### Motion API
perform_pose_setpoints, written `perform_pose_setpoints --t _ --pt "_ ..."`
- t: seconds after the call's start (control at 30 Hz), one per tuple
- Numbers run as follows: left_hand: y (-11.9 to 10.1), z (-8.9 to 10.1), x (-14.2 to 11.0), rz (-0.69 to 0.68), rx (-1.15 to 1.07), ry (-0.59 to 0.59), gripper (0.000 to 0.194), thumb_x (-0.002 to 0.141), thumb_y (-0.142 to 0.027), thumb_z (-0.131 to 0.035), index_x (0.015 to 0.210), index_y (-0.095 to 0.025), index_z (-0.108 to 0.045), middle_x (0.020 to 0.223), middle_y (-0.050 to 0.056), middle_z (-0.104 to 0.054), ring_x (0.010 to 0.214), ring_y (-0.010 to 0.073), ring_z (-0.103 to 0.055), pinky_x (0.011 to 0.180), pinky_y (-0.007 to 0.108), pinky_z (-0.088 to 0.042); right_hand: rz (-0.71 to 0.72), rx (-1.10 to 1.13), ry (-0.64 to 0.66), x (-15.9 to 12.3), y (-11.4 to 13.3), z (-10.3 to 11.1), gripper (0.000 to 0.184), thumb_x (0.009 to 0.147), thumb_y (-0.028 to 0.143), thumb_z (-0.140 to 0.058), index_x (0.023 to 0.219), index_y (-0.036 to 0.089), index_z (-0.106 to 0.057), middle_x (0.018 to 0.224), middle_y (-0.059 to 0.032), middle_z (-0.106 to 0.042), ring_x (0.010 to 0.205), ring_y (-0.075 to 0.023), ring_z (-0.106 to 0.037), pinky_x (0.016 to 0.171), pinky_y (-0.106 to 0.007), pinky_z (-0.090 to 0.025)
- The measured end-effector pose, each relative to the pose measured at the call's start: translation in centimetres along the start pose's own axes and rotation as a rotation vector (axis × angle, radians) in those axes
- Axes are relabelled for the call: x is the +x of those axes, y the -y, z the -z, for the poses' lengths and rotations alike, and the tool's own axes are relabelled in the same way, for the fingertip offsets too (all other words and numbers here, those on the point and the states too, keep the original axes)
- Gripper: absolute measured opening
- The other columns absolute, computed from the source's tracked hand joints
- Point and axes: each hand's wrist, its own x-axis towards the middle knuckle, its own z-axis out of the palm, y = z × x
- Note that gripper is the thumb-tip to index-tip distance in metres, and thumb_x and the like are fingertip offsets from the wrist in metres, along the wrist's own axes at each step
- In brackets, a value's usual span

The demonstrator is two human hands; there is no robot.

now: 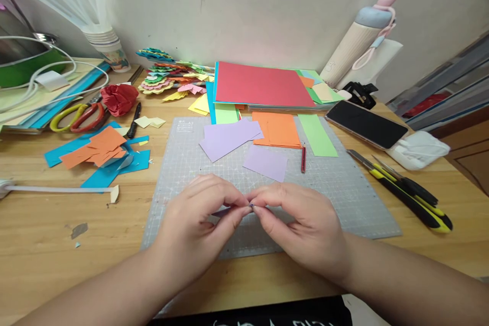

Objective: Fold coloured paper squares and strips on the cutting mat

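Observation:
Above the grey cutting mat [175, 163], my left hand [204, 211] and my right hand [301, 219] meet with thumbs and forefingers pinched together. Between them is a piece of purple paper [221, 212], mostly hidden by the fingers; a small dark edge shows at the fingertips. Just beyond the hands lies a purple paper rectangle [266, 163]. Farther back are overlapping purple sheets [229, 137], a stack of orange paper [277, 130] and a light green strip [318, 135]. A short red pencil [303, 159] rests right of the purple rectangle.
On the right are a utility knife [405, 193], a phone [367, 125] and a white case [418, 150]. Scissors [89, 116], orange scraps [95, 147] and blue strips [103, 175] lie left. Behind stand red paper [263, 84], folded paper pieces [164, 74] and a leaning bottle [353, 38].

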Motion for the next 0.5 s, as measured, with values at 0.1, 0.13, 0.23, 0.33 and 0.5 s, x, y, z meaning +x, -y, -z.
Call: perform_pose_setpoints --t 0.1,0.13,0.23,0.33,0.5 --pt "-0.13 0.03 -0.05 0.026 -0.035 0.022 0.008 0.083 -0.011 -0.060 0.080 -0.018 -0.059 0.075 -0.002 -0.063 0.073 0.0111 -0.057 0.066 0.026 -0.045 0.017 0.019 0.007 0.03 -0.13 -0.05 0.015 0.081 0.004 -0.056 0.087 0.016 -0.062 0.080 -0.0027 -0.070 0.075 -0.0105 -0.066 0.068 -0.021 -0.051" --pt "-0.19 0.06 -0.06 0.036 -0.047 0.029 0.008 0.083 -0.011 -0.060 0.080 -0.019 -0.059 0.075 -0.002 -0.063 0.072 0.0110 -0.057 0.066 0.025 -0.045 0.013 0.028 0.005 0.03 -0.17 -0.08 0.014 0.081 0.004 -0.055 0.087 0.016 -0.062 0.080 -0.0029 -0.070 0.076 -0.0109 -0.066 0.068 -0.022 -0.051" --pt "-0.29 0.13 -0.02 0.054 -0.061 0.036 0.008 0.084 -0.011 -0.058 0.080 -0.019 -0.059 0.074 -0.002 -0.063 0.072 0.0109 -0.057 0.065 0.025 -0.045 -0.012 0.070 0.007 0.00 -0.26 -0.18 0.012 0.082 0.006 -0.055 0.088 0.015 -0.061 0.084 -0.0056 -0.069 0.079 -0.0126 -0.065 0.070 -0.025 -0.052" --pt "-0.21 0.13 0.03 0.035 -0.055 0.042 0.010 0.083 -0.010 -0.057 0.081 -0.019 -0.059 0.075 -0.002 -0.062 0.073 0.0108 -0.057 0.067 0.025 -0.045 -0.029 0.088 0.002 -0.02 -0.29 -0.18 0.011 0.082 0.008 -0.056 0.089 0.015 -0.060 0.086 -0.0067 -0.069 0.081 -0.0131 -0.065 0.073 -0.026 -0.053" --pt "0.11 -0.09 -0.01 0.015 -0.018 0.037 0.011 0.082 -0.009 -0.058 0.082 -0.019 -0.057 0.077 -0.003 -0.063 0.075 0.0111 -0.058 0.069 0.026 -0.044 -0.011 0.026 0.048 0.03 -0.31 0.05 0.009 0.083 0.008 -0.054 0.086 0.016 -0.058 0.081 -0.0039 -0.068 0.078 -0.0124 -0.064 0.071 -0.025 -0.052"
